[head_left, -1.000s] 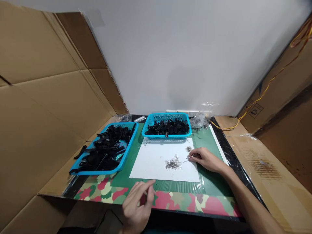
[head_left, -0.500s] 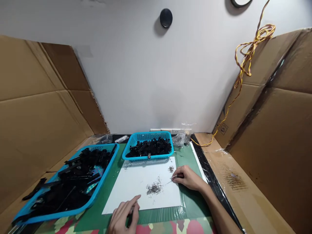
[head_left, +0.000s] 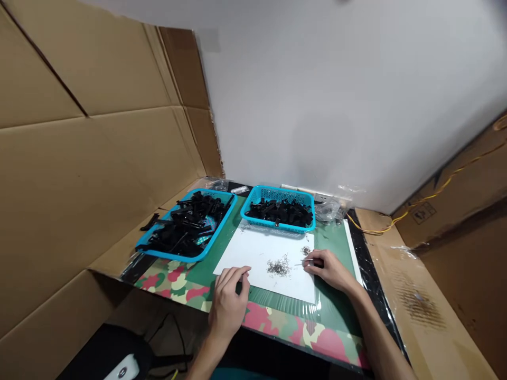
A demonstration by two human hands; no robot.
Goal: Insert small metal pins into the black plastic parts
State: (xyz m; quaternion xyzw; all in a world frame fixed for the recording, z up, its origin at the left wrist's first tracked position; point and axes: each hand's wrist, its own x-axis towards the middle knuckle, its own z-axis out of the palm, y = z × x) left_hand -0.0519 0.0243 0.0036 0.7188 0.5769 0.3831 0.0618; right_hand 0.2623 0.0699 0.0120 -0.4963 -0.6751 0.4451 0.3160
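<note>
My right hand (head_left: 325,268) is closed on slim metal tweezers (head_left: 304,262), their tips pointing left over the white sheet (head_left: 245,253). Just left of the tips lies a loose pile of tiny metal pins or springs (head_left: 279,266), too small to name surely. A smaller heap of the same bits (head_left: 305,250) sits beside my right fingertips. My left hand (head_left: 230,295) rests at the sheet's lower left edge, fingers curled toward the thumb. Something small and dark seems to be within that grip, largely hidden by the fingers.
Two blue baskets hold black plastic parts: one at the back (head_left: 278,228), a larger one at left (head_left: 190,259). Clear plastic bags (head_left: 329,210) lie behind at right. Cardboard walls (head_left: 119,148) flank the table; a yellow cable (head_left: 380,231) runs along the right.
The camera has turned left and tilted down, so the table's front edge and a dark chair-like object below now show. Both hands keep nearly the same places at the sheet.
</note>
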